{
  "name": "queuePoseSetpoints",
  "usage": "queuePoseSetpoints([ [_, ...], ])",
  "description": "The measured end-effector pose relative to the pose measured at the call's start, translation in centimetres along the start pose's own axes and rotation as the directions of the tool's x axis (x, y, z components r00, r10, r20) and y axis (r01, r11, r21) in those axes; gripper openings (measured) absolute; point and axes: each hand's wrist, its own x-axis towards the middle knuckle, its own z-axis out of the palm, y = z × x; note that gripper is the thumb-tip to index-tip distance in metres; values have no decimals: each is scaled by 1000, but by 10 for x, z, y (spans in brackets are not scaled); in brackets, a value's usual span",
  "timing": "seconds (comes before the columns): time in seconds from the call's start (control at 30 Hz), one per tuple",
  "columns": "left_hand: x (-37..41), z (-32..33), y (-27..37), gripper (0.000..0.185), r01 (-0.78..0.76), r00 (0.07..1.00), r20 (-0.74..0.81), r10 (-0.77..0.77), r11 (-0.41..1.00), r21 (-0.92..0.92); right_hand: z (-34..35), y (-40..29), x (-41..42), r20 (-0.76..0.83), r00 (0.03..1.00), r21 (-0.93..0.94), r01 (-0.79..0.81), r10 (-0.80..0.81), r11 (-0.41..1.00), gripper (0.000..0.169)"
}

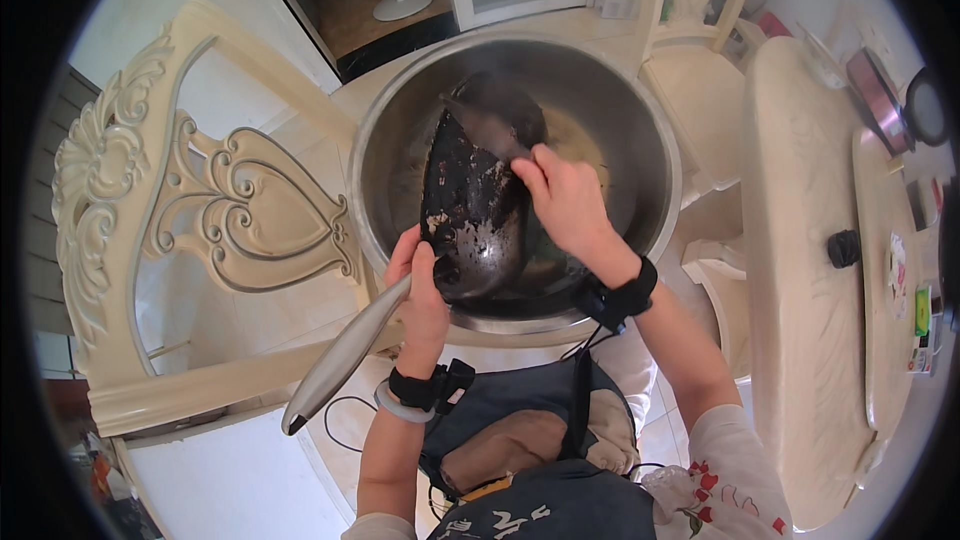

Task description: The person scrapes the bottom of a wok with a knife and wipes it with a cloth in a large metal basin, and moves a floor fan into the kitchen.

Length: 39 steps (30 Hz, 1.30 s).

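Observation:
A wok (pixel 480 225) with a blackened, flaking outer surface is tilted inside a large stainless steel basin (pixel 667 157). Its long metal handle (pixel 345 352) sticks out over the near left rim. My left hand (pixel 421 285) grips the wok where the handle joins it. Over the wok's right side, my right hand (pixel 566 199) pinches a thin, dark, blurred blade-like tool (pixel 487 127), which lies across the blackened surface. Yellowish liquid (pixel 577 146) and dark residue show in the basin. The tool's exact kind is unclear.
A carved cream chair back (pixel 262 202) stands close on the left. Another chair (pixel 690 90) is at the upper right. Along the right runs a cream table (pixel 795 300) with a black object (pixel 844 248) and pans. A fan base (pixel 403 4) stands beyond the doorway.

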Motion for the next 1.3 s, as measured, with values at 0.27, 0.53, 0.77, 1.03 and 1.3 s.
queuePoseSetpoints([
  [0.27,2,3,3,27,15,999,-29,-17,999,-51,8,-9,-7,28,995,-44,96,-94,994,32],
  [0.53,-4,-5,-1,33,54,998,-21,-55,997,-50,8,-10,-6,73,986,-81,154,-148,985,32],
  [0.77,-2,-8,-5,36,86,995,-37,-89,993,-77,14,-17,-18,78,973,-70,224,-218,972,32],
  [1.03,-2,-7,-6,41,107,984,-134,-113,993,-47,21,-16,-20,74,962,-102,270,-263,957,33],
  [1.3,-3,-10,0,41,115,992,-65,-113,993,28,25,-19,-18,105,952,-110,299,-288,948,34],
])
